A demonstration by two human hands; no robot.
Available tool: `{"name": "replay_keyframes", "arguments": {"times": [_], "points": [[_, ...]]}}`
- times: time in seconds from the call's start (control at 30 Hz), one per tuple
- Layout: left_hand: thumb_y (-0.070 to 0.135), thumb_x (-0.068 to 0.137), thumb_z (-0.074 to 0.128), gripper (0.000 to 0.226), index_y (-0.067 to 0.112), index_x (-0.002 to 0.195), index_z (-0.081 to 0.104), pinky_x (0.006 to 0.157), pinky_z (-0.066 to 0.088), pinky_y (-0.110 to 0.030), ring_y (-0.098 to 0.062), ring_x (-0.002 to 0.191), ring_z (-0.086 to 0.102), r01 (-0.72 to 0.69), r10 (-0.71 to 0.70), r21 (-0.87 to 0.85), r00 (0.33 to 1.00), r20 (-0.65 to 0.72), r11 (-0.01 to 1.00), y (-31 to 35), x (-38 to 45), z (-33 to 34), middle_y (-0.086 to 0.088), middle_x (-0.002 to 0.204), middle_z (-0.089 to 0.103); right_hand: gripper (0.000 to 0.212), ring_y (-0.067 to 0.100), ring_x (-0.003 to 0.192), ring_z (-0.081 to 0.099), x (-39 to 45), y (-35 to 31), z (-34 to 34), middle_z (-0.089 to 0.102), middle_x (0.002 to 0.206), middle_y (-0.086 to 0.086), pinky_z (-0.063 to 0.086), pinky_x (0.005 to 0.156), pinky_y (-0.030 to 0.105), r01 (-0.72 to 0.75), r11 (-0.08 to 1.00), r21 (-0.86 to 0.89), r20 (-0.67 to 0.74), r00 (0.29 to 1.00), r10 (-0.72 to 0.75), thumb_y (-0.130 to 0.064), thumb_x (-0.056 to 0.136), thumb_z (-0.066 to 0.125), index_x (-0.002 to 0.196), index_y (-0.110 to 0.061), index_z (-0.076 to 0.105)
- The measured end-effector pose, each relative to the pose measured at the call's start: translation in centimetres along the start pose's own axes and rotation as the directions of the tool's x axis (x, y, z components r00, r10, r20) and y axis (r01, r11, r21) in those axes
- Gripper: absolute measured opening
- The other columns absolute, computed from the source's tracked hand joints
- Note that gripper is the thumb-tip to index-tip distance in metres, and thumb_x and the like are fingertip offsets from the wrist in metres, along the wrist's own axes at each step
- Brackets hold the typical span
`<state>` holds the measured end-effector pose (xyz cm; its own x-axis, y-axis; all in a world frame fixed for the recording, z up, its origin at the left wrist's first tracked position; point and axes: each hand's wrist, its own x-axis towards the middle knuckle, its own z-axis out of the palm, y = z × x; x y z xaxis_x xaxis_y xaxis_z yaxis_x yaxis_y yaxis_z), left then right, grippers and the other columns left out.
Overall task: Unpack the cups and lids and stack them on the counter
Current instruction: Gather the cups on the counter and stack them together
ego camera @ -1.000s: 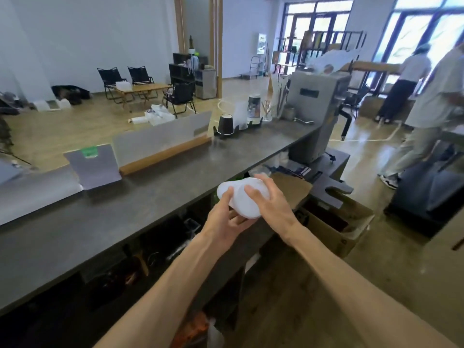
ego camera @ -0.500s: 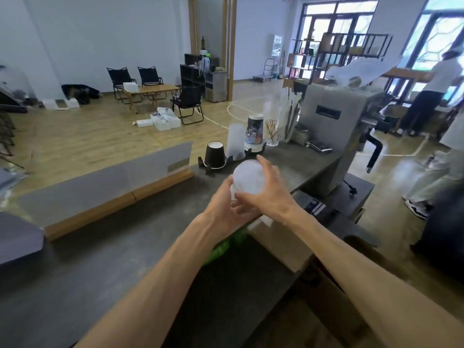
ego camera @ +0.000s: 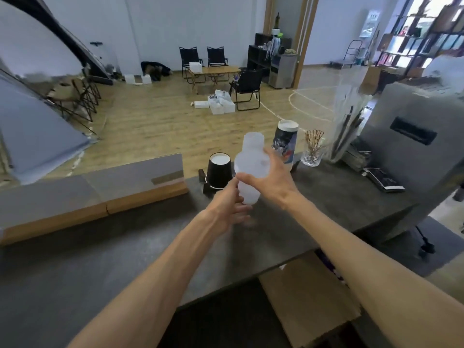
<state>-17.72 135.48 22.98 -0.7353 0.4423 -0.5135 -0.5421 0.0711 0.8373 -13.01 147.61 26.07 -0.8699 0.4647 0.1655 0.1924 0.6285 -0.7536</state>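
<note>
Placing step: sleeve of translucent lids going onto the counter.
Cardboard box sitting nearest, below the counter edge. Over the counter, left hand is gripping the bottom of the lid stack, right hand is wrapping its top; stack tilted, not yet seated. Just behind: black cup, printed cup. Next move probably needs it stood upright beside them before letting go.

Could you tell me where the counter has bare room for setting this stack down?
Bare counter runs in front of the wooden-edged board, left of both hands. It is crowded behind the stack of clear cups: black cup, printed cup.
</note>
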Motion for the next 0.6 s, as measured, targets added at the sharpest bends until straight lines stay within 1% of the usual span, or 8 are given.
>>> {"name": "replay_keyframes", "arguments": {"times": [0.1, 0.17, 0.2, 0.27, 0.37, 0.47, 0.53, 0.6], "points": [[0.05, 0.103, 0.044, 0.042, 0.013, 0.103, 0.065, 0.094, 0.054, -0.044, -0.026, 0.091, 0.065, -0.016, 0.016, 0.036, 1.0, -0.014, 0.999, -0.3, 0.4, -0.2, -0.002, 0.096, 0.068, 0.11, 0.024, 0.128, 0.046, 1.1, 0.9, 0.4, 0.047, 0.143, 0.002, 0.046, 0.103, 0.052, -0.002, 1.0, 0.009, 0.017, 1.0, 0.002, -0.08, 0.057, 0.067, 0.147, -0.026, 0.031], [0.046, 0.104, 0.043, 0.033, 0.02, 0.098, 0.062, 0.096, 0.054, -0.045, -0.026, 0.097, 0.066, -0.017, 0.018, 0.032, 0.999, -0.032, 0.999, -0.7, 0.2, -0.5, 0.002, 0.103, 0.065, 0.106, 0.024, 0.132, 0.045, 1.6, 1.2, 0.8, 0.045, 0.147, 0.002, 0.044, 0.105, 0.052, 0.012, 1.0, 0.0, 0.036, 0.999, -0.012, -0.076, 0.067, 0.07, 0.151, -0.026, 0.029], [0.045, 0.104, 0.043, 0.03, 0.021, 0.1, 0.061, 0.095, 0.055, -0.044, -0.027, 0.101, 0.066, -0.026, 0.027, 0.024, 0.999, -0.036, 0.999, -0.9, 0.1, -0.7, 0.002, 0.109, 0.063, 0.104, 0.024, 0.134, 0.043, 1.8, 1.2, 0.9, 0.043, 0.149, 0.003, 0.043, 0.106, 0.051, 0.018, 1.0, -0.002, 0.045, 0.999, -0.017, -0.073, 0.071, 0.071, 0.152, -0.026, 0.027], [0.043, 0.104, 0.046, 0.029, 0.02, 0.115, 0.06, 0.09, 0.056, -0.042, -0.028, 0.107, 0.066, -0.051, 0.052, 0.02, 0.997, -0.053, 0.998, -1.2, -0.1, -1.0, -0.001, 0.119, 0.059, 0.102, 0.024, 0.135, 0.042, 2.2, 1.3, 0.9, 0.043, 0.15, 0.004, 0.041, 0.107, 0.048, 0.021, 1.0, 0.001, 0.047, 0.999, -0.021, -0.068, 0.074, 0.073, 0.154, -0.025, 0.026], [0.039, 0.104, 0.047, 0.043, 0.016, 0.14, 0.05, 0.086, 0.056, -0.039, -0.025, 0.108, 0.068, -0.082, 0.085, 0.049, 0.993, -0.078, 0.995, -1.5, -0.5, -1.4, -0.006, 0.134, 0.055, 0.101, 0.026, 0.138, 0.04, 2.5, 1.4, 0.7, 0.042, 0.151, 0.007, 0.038, 0.109, 0.044, 0.015, 1.0, -0.007, 0.002, 1.0, -0.015, -0.063, 0.076, 0.075, 0.154, -0.02, 0.028], [0.036, 0.104, 0.048, 0.043, 0.014, 0.142, 0.05, 0.09, 0.057, -0.039, -0.023, 0.105, 0.069, -0.102, 0.108, 0.067, 0.99, -0.093, 0.993, -1.9, -1.4, -2.4, -0.006, 0.136, 0.057, 0.098, 0.03, 0.135, 0.042, 2.1, 1.2, 1.0, 0.045, 0.147, 0.011, 0.039, 0.109, 0.048, 0.035, 0.995, -0.097, -0.09, 0.995, -0.044, -0.063, 0.075, 0.074, 0.151, -0.017, 0.033], [0.034, 0.103, 0.051, 0.04, 0.013, 0.138, 0.052, 0.084, 0.059, -0.035, -0.022, 0.104, 0.069, -0.132, 0.136, 0.044, 0.985, -0.109, 0.99, -2.4, -2.3, -3.5, -0.007, 0.132, 0.059, 0.096, 0.033, 0.137, 0.038, 1.2, 0.3, 1.5, 0.042, 0.149, 0.013, 0.035, 0.112, 0.049, 0.087, 0.973, -0.212, -0.117, 0.987, -0.114, -0.064, 0.075, 0.072, 0.149, -0.015, 0.034], [0.031, 0.103, 0.053, 0.036, 0.013, 0.134, 0.055, 0.084, 0.06, -0.036, -0.021, 0.104, 0.07, -0.179, 0.182, 0.036, 0.975, -0.127, 0.983, -3.2, -3.7, -5.0, -0.007, 0.127, 0.062, 0.091, 0.034, 0.142, 0.032, -0.3, -1.1, 2.4, 0.036, 0.153, 0.016, 0.028, 0.117, 0.047, 0.174, 0.927, -0.333, -0.119, 0.967, -0.225, -0.058, 0.079, 0.072, 0.149, -0.014, 0.035]]}}
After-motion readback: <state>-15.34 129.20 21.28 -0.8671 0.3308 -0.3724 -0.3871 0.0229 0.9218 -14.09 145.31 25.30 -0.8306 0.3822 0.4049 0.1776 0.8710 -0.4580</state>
